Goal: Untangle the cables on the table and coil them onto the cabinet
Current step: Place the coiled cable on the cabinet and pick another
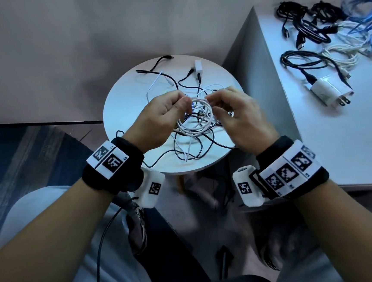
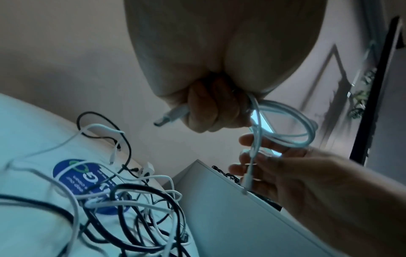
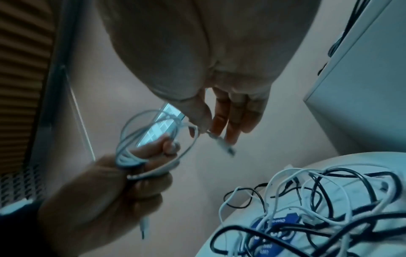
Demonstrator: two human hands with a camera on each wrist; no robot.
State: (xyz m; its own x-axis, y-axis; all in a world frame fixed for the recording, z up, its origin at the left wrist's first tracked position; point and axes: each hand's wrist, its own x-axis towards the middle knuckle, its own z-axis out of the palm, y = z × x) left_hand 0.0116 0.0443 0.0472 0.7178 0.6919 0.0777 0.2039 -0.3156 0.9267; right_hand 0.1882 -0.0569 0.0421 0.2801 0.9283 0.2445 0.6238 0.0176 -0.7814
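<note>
Left hand (image 1: 156, 123) clenched around a coiled white cable (image 1: 197, 117), USB plug poking out beside the curled fingers (image 2: 204, 111). Right hand (image 1: 243, 115) pinching the same cable's free end between thumb and fingertips (image 3: 230, 132), other fingers loosely extended. Below both hands, tangled black and white cables (image 1: 194, 144) on a round table (image 1: 119, 106), over a blue sticker (image 2: 72, 175) with a large "G", smaller print unreadable. Right of the right hand, coiled cables (image 1: 319, 25) and a white charger (image 1: 326, 90) on the cabinet (image 1: 338, 150).

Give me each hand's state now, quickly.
Left hand: fingers closed around the white cable coil.
Right hand: pinching the coil's loose end.
</note>
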